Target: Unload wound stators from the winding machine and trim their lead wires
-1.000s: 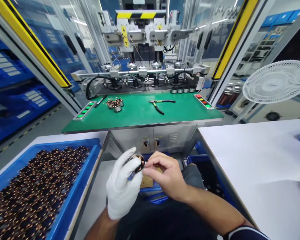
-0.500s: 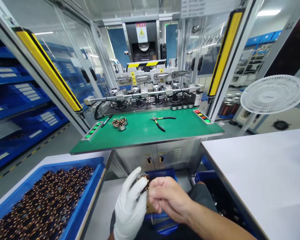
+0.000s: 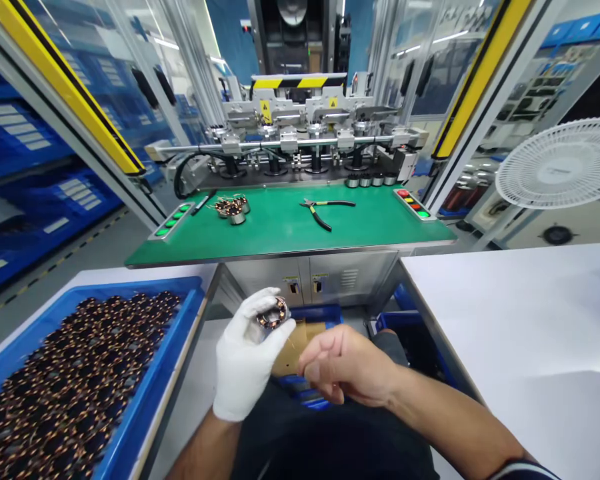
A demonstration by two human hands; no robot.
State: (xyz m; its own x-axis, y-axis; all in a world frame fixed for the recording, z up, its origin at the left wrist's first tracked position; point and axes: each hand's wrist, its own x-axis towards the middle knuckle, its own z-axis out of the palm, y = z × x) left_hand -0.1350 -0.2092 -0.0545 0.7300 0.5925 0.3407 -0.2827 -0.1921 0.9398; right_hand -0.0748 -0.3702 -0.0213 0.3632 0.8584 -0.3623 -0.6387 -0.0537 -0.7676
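Observation:
My left hand [image 3: 245, 363], in a white glove, holds a small round stator wound with copper wire [image 3: 273, 313] between thumb and fingers, over my lap. My bare right hand [image 3: 347, 363] is a little to the right and lower, fingers curled and pinched together, apart from the stator; whether a thin wire runs between them I cannot tell. A blue tray [image 3: 145, 407] at my left is packed with several similar copper-wound stators [image 3: 65, 380].
Ahead stands a green work surface [image 3: 290, 230] with several wound parts [image 3: 231, 208], pliers [image 3: 320, 212] and button panels. Behind it is a winding machine [image 3: 305, 133] between yellow light-curtain posts. A white table [image 3: 520, 320] lies right, a white fan [image 3: 560, 163] beyond, blue bins below.
My right hand has drawn away from the stator, down and to the right. The left hand has turned the stator so its face shows. The view has tilted down again.

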